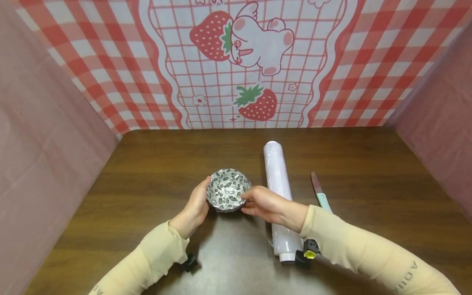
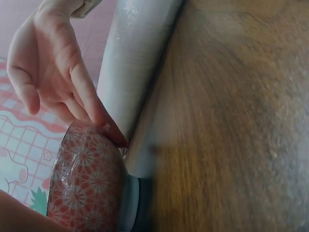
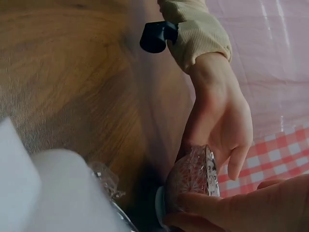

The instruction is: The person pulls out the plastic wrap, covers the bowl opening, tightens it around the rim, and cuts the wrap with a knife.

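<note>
A small patterned bowl (image 1: 228, 189) covered in clear film stands mid-table between my hands. My left hand (image 1: 202, 196) cups its left side, thumb up by the rim. In the right wrist view the left hand (image 3: 227, 135) curves round the bowl (image 3: 193, 176). My right hand (image 1: 248, 203) touches the bowl's right side. In the left wrist view the right hand's fingers (image 2: 89, 99) lie fairly straight, tips pressed on the film-covered outer wall of the bowl (image 2: 87, 186), and the thumb is held off it.
A roll of cling film (image 1: 277, 184) lies lengthwise just right of the bowl, under my right wrist. A knife (image 1: 319, 193) with a pale green handle lies further right. Pink walls and a checked strawberry backdrop (image 1: 236, 61) close in the brown table (image 1: 155, 155).
</note>
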### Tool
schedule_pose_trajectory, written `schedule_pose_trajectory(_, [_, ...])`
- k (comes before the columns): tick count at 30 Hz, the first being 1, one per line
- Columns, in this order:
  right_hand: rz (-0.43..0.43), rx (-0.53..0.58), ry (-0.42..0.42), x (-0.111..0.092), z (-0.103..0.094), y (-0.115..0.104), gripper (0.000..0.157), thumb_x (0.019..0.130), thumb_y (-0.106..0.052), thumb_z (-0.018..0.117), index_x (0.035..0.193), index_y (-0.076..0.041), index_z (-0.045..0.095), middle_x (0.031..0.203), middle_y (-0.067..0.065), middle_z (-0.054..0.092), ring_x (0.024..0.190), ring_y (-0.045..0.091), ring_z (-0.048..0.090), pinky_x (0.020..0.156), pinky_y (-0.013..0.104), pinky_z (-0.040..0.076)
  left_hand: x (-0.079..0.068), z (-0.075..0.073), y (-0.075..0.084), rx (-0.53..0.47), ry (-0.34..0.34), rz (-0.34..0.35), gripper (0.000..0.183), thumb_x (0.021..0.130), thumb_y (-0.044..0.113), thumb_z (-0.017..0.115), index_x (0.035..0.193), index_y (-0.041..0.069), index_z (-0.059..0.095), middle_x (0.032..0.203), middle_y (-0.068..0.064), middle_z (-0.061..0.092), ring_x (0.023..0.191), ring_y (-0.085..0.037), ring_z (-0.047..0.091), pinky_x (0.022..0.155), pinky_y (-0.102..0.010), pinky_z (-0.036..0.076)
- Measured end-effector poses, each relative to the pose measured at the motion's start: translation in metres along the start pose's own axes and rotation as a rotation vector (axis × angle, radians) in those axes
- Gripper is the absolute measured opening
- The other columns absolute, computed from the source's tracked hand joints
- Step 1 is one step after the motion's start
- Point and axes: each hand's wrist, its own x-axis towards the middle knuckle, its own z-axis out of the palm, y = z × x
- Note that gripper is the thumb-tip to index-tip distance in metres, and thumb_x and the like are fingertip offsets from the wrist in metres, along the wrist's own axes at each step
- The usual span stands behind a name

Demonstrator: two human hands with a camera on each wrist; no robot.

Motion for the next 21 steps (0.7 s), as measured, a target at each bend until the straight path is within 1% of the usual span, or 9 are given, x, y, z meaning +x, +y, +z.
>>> schedule_pose_trajectory(3, [0.015,0.01,-0.012,0.0,-0.002,0.0,0.026,0.089,0.001,0.034,0.111,0.014,0.036,0.119,0.025,0.039,0.126,0.043,0.03,0.107,0.051,0.022,0.001,-0.002,-0.001,-0.01,0.008,-0.004,0.048,0.097,0.017,0.028,0.136,-0.012,0.024,0.142,-0.022,0.027,0.133,-0.028,0.024,0.112,-0.037,0.015])
schedule_pose_trajectory(7, [0.027,0.029,-0.011,-0.002,-0.007,0.0,0.008,0.09,-0.001,0.033,0.094,0.004,0.038,0.136,0.036,0.021,0.132,0.047,0.015,0.108,0.053,0.019,0.004,-0.001,-0.003,-0.071,0.022,-0.012,0.045,0.095,0.013,0.031,0.133,-0.012,0.03,0.129,-0.018,0.04,0.118,-0.022,0.037,0.106,-0.034,0.025])
schedule_pose_trajectory(9, [0.026,0.031,-0.011,-0.003,-0.009,0.0,0.006,0.09,-0.001,0.033,0.091,0.003,0.038,0.14,0.038,0.011,0.132,0.05,0.008,0.107,0.054,0.017,0.005,-0.001,-0.004,-0.101,0.032,-0.013,0.044,0.095,0.013,0.032,0.131,-0.012,0.033,0.123,-0.015,0.043,0.112,-0.02,0.039,0.104,-0.032,0.028])
schedule_pose_trajectory(11, [0.026,0.021,-0.017,-0.004,-0.01,0.0,0.006,0.09,-0.001,0.033,0.089,0.003,0.038,0.141,0.039,0.006,0.132,0.051,0.004,0.107,0.055,0.016,0.004,0.0,-0.004,-0.097,0.058,-0.001,0.043,0.095,0.014,0.032,0.129,-0.012,0.036,0.122,-0.015,0.044,0.114,-0.021,0.039,0.104,-0.032,0.027])
schedule_pose_trajectory(15, [0.019,0.007,-0.029,-0.01,-0.014,-0.001,0.011,0.091,-0.003,0.034,0.094,0.007,0.039,0.142,0.039,-0.001,0.131,0.052,-0.002,0.107,0.056,0.014,0.003,-0.003,-0.002,0.002,0.079,0.075,0.045,0.096,0.013,0.029,0.132,-0.013,0.031,0.134,-0.023,0.036,0.128,-0.029,0.03,0.11,-0.036,0.019])
schedule_pose_trajectory(18, [-0.003,-0.007,-0.021,-0.017,-0.017,-0.002,0.012,0.091,-0.004,0.035,0.096,0.006,0.037,0.142,0.037,0.008,0.133,0.049,0.006,0.107,0.053,0.018,0.004,-0.006,0.003,0.06,0.063,0.116,0.046,0.096,0.012,0.028,0.135,-0.013,0.026,0.14,-0.026,0.029,0.131,-0.033,0.026,0.111,-0.038,0.017])
schedule_pose_trajectory(19, [-0.017,-0.014,-0.023,-0.019,-0.019,-0.002,0.018,0.091,-0.004,0.034,0.103,0.01,0.036,0.141,0.037,0.011,0.133,0.048,0.01,0.107,0.052,0.02,0.005,-0.007,0.005,0.074,0.057,0.122,0.047,0.096,0.012,0.028,0.135,-0.013,0.026,0.14,-0.026,0.029,0.131,-0.033,0.027,0.111,-0.039,0.018])
schedule_pose_trajectory(20, [-0.031,-0.023,-0.028,-0.021,-0.021,-0.003,0.021,0.092,-0.004,0.034,0.107,0.011,0.035,0.14,0.038,0.015,0.133,0.047,0.014,0.107,0.051,0.022,0.005,-0.008,0.007,0.085,0.053,0.129,0.046,0.096,0.012,0.028,0.135,-0.013,0.026,0.14,-0.026,0.03,0.13,-0.033,0.028,0.11,-0.039,0.019])
schedule_pose_trajectory(21, [-0.048,-0.045,-0.027,-0.022,-0.023,-0.003,0.029,0.092,-0.004,0.034,0.115,0.014,0.031,0.138,0.037,0.021,0.131,0.045,0.023,0.106,0.049,0.027,0.006,-0.008,0.009,0.1,0.049,0.131,0.046,0.096,0.012,0.029,0.135,-0.012,0.027,0.14,-0.026,0.03,0.13,-0.034,0.029,0.11,-0.039,0.019])
